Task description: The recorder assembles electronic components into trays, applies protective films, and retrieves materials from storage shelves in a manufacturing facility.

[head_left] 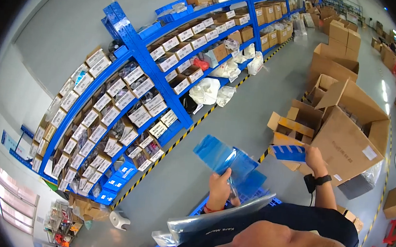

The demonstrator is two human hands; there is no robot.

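My left hand [220, 190] is closed with the thumb on top of a stack of blue translucent plastic sheets [214, 152]. Clear plastic sticks out along the stack's right side. To the right, my right hand [315, 160] pinches a flat blue piece with pale patches [289, 152], apart from the stack; its exact kind I cannot make out. A long clear plastic bag [220, 218] lies across the front of my body, below my left hand. Part of a blue plastic grid surface [197, 211] shows beneath the left hand.
Blue shelving [157, 75] with rows of labelled cartons runs along the left. Large open cardboard boxes [343, 136] stand close by on the right. White bags [204, 91] lie by the shelf foot. Striped tape [178, 138] edges the aisle; a white stool [120, 220] stands lower left.
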